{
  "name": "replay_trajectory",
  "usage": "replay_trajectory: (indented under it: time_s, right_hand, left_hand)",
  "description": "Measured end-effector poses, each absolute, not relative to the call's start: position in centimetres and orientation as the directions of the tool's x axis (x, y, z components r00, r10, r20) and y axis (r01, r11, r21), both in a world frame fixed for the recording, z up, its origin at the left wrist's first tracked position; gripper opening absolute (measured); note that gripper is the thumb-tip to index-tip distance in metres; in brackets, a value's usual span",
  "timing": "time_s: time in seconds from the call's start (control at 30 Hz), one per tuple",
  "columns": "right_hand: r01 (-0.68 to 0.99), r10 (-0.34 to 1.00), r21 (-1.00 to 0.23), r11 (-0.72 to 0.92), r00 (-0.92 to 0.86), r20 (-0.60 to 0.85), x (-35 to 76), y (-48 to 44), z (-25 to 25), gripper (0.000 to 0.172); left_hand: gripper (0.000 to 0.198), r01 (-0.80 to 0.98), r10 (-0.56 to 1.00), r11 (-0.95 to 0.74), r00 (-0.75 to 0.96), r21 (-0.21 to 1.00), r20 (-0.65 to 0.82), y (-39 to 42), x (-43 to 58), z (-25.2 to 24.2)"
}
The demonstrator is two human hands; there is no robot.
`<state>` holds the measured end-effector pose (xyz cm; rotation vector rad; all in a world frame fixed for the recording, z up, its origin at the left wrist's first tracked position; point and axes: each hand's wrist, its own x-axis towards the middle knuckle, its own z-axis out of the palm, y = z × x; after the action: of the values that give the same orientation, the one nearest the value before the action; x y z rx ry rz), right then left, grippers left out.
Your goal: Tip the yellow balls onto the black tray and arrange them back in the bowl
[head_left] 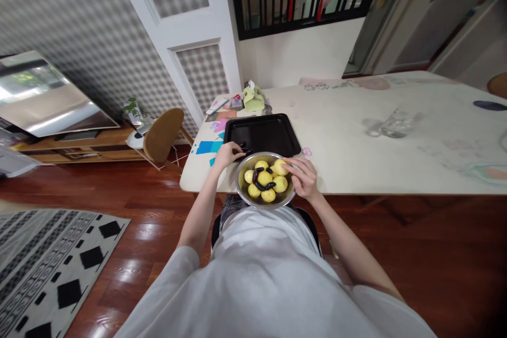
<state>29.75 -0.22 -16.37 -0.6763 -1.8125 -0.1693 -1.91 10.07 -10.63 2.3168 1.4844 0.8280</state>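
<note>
A metal bowl [241,190] rests at the table's near edge, full of several round yellow fruits [265,181]. Dark purple, finger-shaped pieces [259,182] lie curved on top of them. My right hand [304,175] reaches over the bowl's right rim, its fingertips against a pale yellow fruit [280,167]. Behind the bowl's left side, my left hand [230,155] pinches a small dark elongated piece [246,151] over the near left edge of a black tray [263,132]. That piece blends with the tray, so its exact shape is hard to see.
A green tissue box [253,98] and a white remote [217,106] sit beyond the tray. Further right, a clear glass [396,124] is on the white table [336,158]. A wooden chair [163,137] stands off the left end. Coloured drawings mark the tabletop.
</note>
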Motion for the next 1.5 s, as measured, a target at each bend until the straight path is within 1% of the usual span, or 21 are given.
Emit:
replay_trajectory:
  time_s: [0.13,0.23,0.3,0.33,0.43,0.5,0.57,0.67,0.87,1.0,1.13,1.2,1.33,1.5]
  right_hand:
    - [0.514,0.350,-0.210,0.831,-0.190,0.917,29.8,-0.2,-16.5,0.041]
    - [0.518,0.359,-0.216,0.828,-0.193,0.913,29.8,-0.1,-16.6,0.042]
    - [0.521,0.372,-0.228,0.823,-0.191,0.908,29.9,-0.1,-16.6,0.042]
    - [0.520,0.378,-0.233,0.822,-0.190,0.906,29.9,-0.1,-16.6,0.042]
    - [0.525,0.387,-0.238,0.817,-0.192,0.902,29.9,-0.1,-16.5,0.042]
    - [0.528,0.382,-0.231,0.817,-0.197,0.903,29.8,-0.2,-16.4,0.042]
    - [0.518,0.370,-0.223,0.826,-0.199,0.908,29.8,-0.2,-16.3,0.042]
    - [0.499,0.370,-0.231,0.835,-0.198,0.908,29.8,-0.2,-16.4,0.043]
    - [0.493,0.376,-0.243,0.836,-0.191,0.907,29.8,-0.1,-16.6,0.043]
    - [0.508,0.390,-0.247,0.825,-0.195,0.900,29.8,-0.2,-16.5,0.042]
    - [0.502,0.349,-0.210,0.839,-0.201,0.915,29.8,-0.2,-16.3,0.042]
    - [0.493,0.337,-0.203,0.846,-0.199,0.920,29.7,-0.2,-16.2,0.043]
    - [0.475,0.319,-0.192,0.859,-0.201,0.926,29.7,-0.1,-16.1,0.044]
    - [0.475,0.325,-0.199,0.857,-0.198,0.925,29.7,-0.2,-16.0,0.044]
  left_hand:
    - [0.020,0.699,0.895,-0.429,0.244,0.572,0.373,8.1,-1.3,-10.0]
    - [0.023,0.610,0.854,-0.498,0.222,0.617,0.470,5.8,-0.5,-8.7]
    - [0.023,0.549,0.801,-0.588,0.292,0.595,0.522,4.0,0.4,-7.7]
    - [0.022,0.510,0.770,-0.636,0.364,0.579,0.524,3.2,1.0,-7.3]
    - [0.015,0.373,0.646,-0.752,0.580,0.544,0.496,1.2,2.7,-6.8]
    - [0.013,0.323,0.577,-0.795,0.666,0.514,0.473,0.6,3.6,-6.9]
    - [0.015,0.324,0.545,-0.817,0.706,0.478,0.453,0.3,4.3,-7.2]
    - [0.018,0.357,0.539,-0.825,0.733,0.439,0.416,0.1,4.8,-7.5]
    - [0.022,0.385,0.537,-0.830,0.744,0.403,0.398,-0.2,5.2,-7.8]
    - [0.022,0.364,0.513,-0.851,0.731,0.379,0.450,0.0,5.3,-8.4]
    - [0.021,0.346,0.496,-0.866,0.683,0.360,0.536,0.5,5.0,-8.9]
    - [0.021,0.374,0.519,-0.855,0.628,0.360,0.580,0.7,4.4,-9.1]
    - [0.024,0.505,0.615,-0.777,0.487,0.375,0.620,1.0,2.6,-9.1]
    - [0.025,0.587,0.674,-0.686,0.288,0.431,0.680,1.8,0.3,-10.0]
